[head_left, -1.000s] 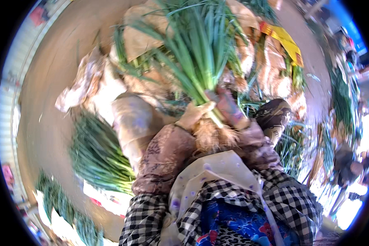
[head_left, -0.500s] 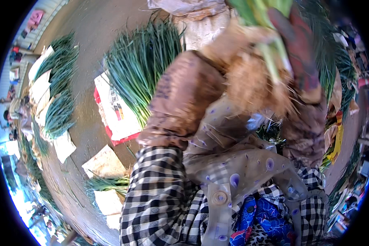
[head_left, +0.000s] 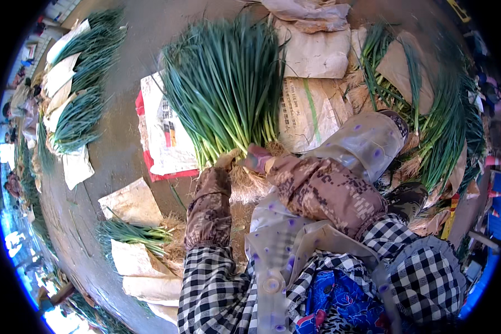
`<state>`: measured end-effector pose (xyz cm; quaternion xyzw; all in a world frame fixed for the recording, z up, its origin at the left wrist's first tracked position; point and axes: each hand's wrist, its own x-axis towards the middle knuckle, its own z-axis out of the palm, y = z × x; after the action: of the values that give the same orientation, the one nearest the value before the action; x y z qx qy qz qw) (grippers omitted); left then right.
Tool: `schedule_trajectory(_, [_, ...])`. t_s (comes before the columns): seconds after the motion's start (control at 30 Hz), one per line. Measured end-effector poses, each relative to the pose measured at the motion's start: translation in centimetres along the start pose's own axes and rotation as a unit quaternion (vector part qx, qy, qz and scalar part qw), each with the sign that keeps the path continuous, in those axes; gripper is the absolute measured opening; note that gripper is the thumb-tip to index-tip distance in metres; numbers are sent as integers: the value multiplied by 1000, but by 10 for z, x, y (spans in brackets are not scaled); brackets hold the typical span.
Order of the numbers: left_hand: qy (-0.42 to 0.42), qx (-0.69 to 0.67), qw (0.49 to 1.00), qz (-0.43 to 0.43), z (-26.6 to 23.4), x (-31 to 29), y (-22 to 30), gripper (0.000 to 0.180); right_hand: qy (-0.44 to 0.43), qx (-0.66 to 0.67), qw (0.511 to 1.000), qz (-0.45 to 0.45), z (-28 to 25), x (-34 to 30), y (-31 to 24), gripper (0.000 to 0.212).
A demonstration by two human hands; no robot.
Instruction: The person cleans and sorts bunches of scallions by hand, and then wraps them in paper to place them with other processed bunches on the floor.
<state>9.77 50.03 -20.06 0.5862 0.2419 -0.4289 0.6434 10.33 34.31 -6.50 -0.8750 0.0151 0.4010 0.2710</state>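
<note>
A large fan of green onions (head_left: pixel 228 83) lies in front of me, dark leaves pointing away and pale stems toward me. At its near end, my left hand (head_left: pixel 226 160), in a tan glove, is closed around the stem bases. Right beside it my right hand (head_left: pixel 257 158), in a reddish-grey glove, is closed at the white ends, just above the brown roots (head_left: pixel 245 183). The fingertips of both hands are partly hidden among the stems. Brown camouflage sleeve covers are on both forearms. Under the onions is a white sack with a red edge (head_left: pixel 170 145).
More sacking (head_left: pixel 312 53) is spread beyond and right of the pile. Loose green onions (head_left: pixel 440 133) lie at the right near my boot (head_left: pixel 409 200). Covered bunches (head_left: pixel 78 128) stand in a row at the left. A smaller bunch (head_left: pixel 142 234) lies between folded sacks at lower left.
Both hands have come down from the upper right, where they held a rooted bunch of green onions raised. Now they are low at the root end of the pile, and the bunch rests there.
</note>
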Motion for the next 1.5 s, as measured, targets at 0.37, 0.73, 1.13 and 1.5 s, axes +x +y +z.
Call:
schedule_trajectory(0.37, [332, 207, 885, 251, 71, -53, 82, 103, 74, -98, 989, -81, -1, 16, 22, 27])
schedule_trajectory(0.73, [147, 132, 912, 359, -4, -61, 71, 83, -266, -131, 939, -176, -30, -8, -14, 45])
schedule_trajectory(1.13, [234, -212, 949, -20, 73, -120, -67, 45, -140, -434, 867, -201, 2, -21, -25, 24])
schedule_trajectory(1.5, [312, 125, 941, -32, 4, -124, -42, 33, -115, -314, 936, -112, -8, 4, 0, 37])
